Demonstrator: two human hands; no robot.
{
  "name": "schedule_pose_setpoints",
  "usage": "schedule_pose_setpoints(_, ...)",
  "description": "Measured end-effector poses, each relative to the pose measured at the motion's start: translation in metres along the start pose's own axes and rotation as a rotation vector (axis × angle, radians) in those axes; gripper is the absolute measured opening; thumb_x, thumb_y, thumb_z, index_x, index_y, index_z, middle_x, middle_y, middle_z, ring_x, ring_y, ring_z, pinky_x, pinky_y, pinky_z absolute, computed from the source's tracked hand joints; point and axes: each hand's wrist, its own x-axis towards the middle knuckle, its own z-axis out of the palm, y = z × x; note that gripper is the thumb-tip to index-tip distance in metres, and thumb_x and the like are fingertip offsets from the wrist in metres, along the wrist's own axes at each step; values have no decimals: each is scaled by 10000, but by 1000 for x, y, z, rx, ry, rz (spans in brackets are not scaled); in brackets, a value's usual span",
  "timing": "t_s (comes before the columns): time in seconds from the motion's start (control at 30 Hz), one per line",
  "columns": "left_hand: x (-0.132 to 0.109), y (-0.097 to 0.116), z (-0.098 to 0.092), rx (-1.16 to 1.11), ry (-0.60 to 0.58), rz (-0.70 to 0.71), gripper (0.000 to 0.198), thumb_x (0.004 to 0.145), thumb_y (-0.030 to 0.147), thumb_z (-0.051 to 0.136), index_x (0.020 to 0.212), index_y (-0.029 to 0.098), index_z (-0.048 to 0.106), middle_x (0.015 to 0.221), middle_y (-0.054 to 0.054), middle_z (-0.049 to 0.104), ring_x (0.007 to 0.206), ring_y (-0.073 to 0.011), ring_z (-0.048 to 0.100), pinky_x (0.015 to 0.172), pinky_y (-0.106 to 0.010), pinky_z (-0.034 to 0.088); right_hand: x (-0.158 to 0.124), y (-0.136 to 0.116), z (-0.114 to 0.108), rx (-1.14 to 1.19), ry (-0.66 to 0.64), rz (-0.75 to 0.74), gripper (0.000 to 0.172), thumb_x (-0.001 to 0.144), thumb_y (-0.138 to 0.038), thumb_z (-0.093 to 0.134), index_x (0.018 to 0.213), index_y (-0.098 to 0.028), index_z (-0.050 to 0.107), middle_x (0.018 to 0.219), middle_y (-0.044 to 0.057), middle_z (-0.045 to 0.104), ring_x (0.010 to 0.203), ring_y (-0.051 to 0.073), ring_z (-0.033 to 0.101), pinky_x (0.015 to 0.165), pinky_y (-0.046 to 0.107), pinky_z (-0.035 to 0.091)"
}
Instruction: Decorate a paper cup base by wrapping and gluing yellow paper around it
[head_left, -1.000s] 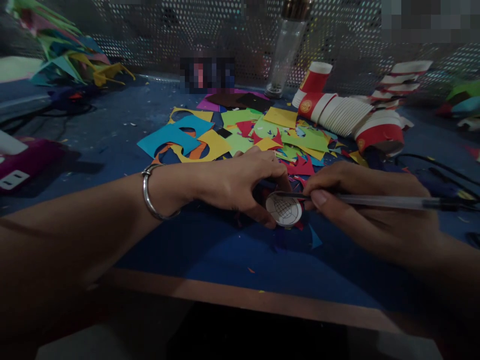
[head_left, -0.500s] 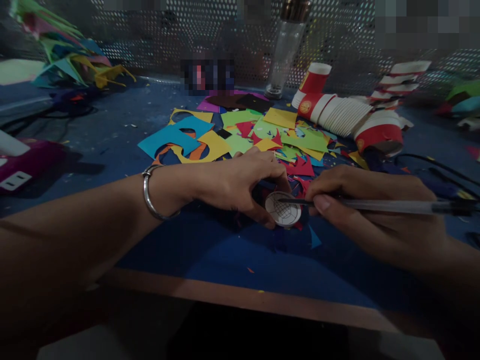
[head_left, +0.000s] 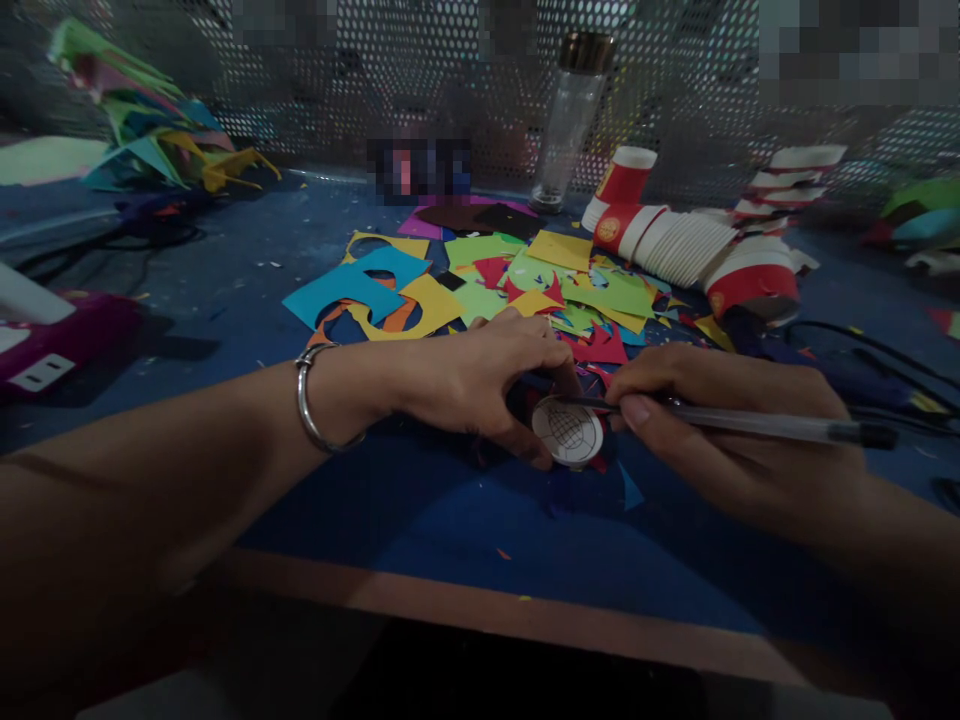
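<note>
A small white round paper disc [head_left: 568, 433] with a drawn grid pattern lies on the blue table [head_left: 420, 520]. My left hand [head_left: 480, 380], with a metal bangle at the wrist, is closed around the disc's left edge and pins it down. My right hand [head_left: 720, 420] grips a clear pen [head_left: 765, 424], its tip resting on the top of the disc. Part of the disc's upper rim is hidden by my left thumb.
Coloured paper scraps [head_left: 510, 280] litter the table behind my hands. Stacked red-and-white paper cups [head_left: 690, 245] lie on their sides at the back right. A clear bottle [head_left: 570, 120] stands by the perforated metal wall. Black cables [head_left: 862, 350] run at right; a purple object [head_left: 52, 335] sits left.
The pen tip has shifted slightly across the top of the disc. Both hands stay in nearly the same spot; the camera view has tipped down a little.
</note>
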Motion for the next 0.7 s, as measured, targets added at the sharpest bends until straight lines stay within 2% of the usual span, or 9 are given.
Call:
schedule_pose_setpoints(0.33,-1,0,1,11,-2,-13,503,748,441,888,1148,209,690,1164,-72,581,1155,-278,514,968,-372,415,-4,2,1,-48,13,-16,208,924,-139,508,820,-221,668,695,-1,742,594,145,699,568,240,531)
schedule_pose_setpoints(0.7,-1,-1,1,13,-15,-12,522,755,453,876,1171,212,674,1191,-73,570,1152,-269,499,982,-362,403,-10,4,3,1,28,-12,207,944,-144,502,870,-241,668,713,-24,728,571,125,670,532,237,502)
